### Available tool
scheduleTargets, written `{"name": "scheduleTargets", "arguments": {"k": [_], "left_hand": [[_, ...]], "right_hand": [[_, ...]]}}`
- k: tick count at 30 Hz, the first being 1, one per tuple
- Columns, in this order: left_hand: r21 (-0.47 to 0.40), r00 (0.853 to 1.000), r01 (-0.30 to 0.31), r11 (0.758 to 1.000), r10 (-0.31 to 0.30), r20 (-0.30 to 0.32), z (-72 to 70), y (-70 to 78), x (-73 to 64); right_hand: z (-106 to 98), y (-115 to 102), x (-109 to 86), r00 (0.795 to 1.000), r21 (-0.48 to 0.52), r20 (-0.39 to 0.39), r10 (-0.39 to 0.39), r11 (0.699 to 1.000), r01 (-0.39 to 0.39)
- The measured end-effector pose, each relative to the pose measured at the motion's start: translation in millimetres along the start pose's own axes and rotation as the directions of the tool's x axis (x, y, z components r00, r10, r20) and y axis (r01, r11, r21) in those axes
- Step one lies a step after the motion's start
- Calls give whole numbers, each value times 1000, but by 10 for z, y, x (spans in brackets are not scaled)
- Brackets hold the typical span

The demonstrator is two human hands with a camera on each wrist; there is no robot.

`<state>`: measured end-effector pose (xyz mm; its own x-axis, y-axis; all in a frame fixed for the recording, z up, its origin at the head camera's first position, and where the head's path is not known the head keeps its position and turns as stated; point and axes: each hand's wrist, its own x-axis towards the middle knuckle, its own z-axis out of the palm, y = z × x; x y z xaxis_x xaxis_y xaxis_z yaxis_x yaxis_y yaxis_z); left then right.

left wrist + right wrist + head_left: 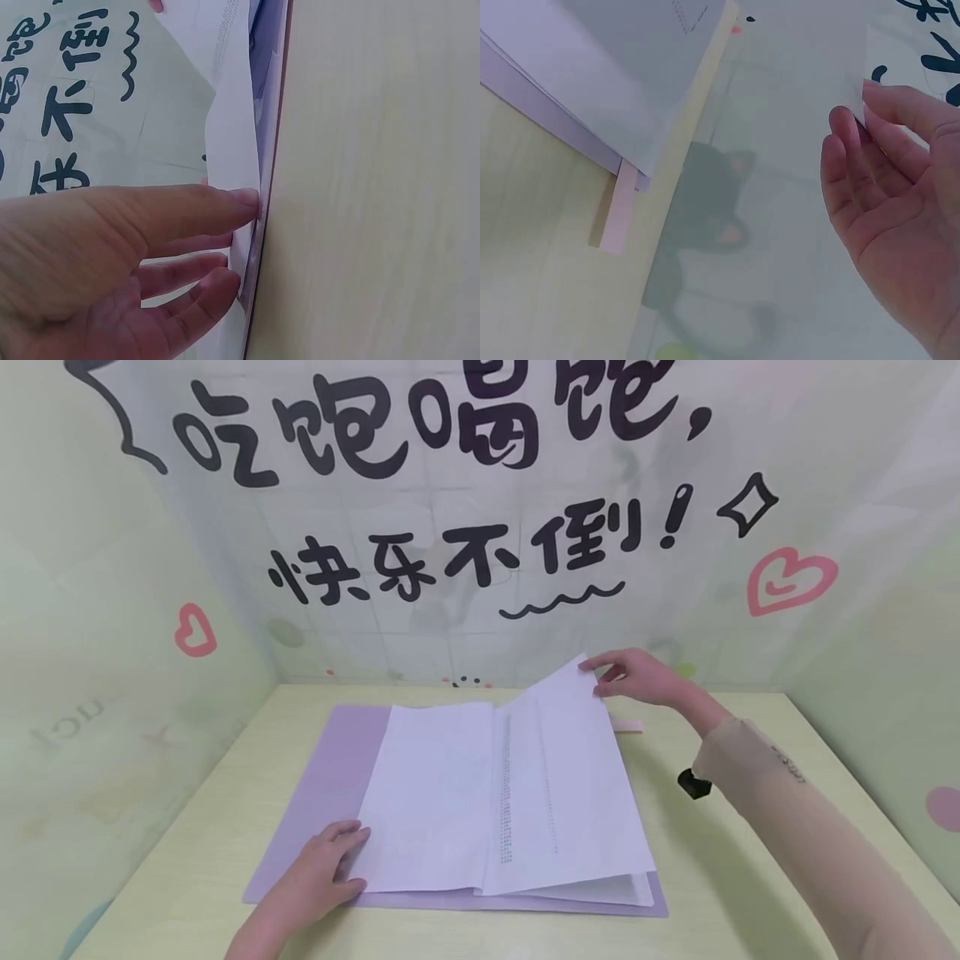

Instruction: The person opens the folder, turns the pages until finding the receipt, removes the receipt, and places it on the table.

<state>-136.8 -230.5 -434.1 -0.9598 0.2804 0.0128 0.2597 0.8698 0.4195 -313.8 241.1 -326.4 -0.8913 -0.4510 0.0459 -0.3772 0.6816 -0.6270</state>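
An open booklet of white pages [431, 793] lies on a purple folder cover [348, 747] on the table. My right hand [637, 677] pinches the far right corner of a raised page [577, 777] printed with columns of small text. In the right wrist view, the thumb and index finger of the right hand [892, 180] meet at that corner. My left hand [318, 872] rests at the near left corner of the left page, fingers loosely bent. The left wrist view shows its thumb [217, 210] touching the page edge by the cover.
A pink strip [628, 726] sticks out from the booklet's right side. Pale table surface [180, 860] surrounds the folder. A white wall [420, 643] with large black lettering stands behind, and side walls close in the left and right. A black object [694, 783] sits at the right wrist.
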Motion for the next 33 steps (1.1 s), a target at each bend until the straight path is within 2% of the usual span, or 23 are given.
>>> {"name": "scheduleTargets", "arguments": {"k": [8,17,24,27,33], "left_hand": [[23,1000,4,1000,-3,-22,4,5,-15],[41,999,-11,999,12,-31,2,4,-13],[30,999,-18,999,19,-33,3,-5,-6],[26,1000,-13,1000,14,-21,6,-5,-12],[25,1000,-5,1000,6,-13,11,2,-29]], "right_hand": [[-58,-74,85,997,40,26,-67,997,66],[5,-185,275,994,79,-15,-107,991,108],[113,-364,456,992,156,-68,-107,981,116],[193,-455,516,992,203,-93,-87,974,105],[372,-609,636,986,273,-137,-100,953,134]]}}
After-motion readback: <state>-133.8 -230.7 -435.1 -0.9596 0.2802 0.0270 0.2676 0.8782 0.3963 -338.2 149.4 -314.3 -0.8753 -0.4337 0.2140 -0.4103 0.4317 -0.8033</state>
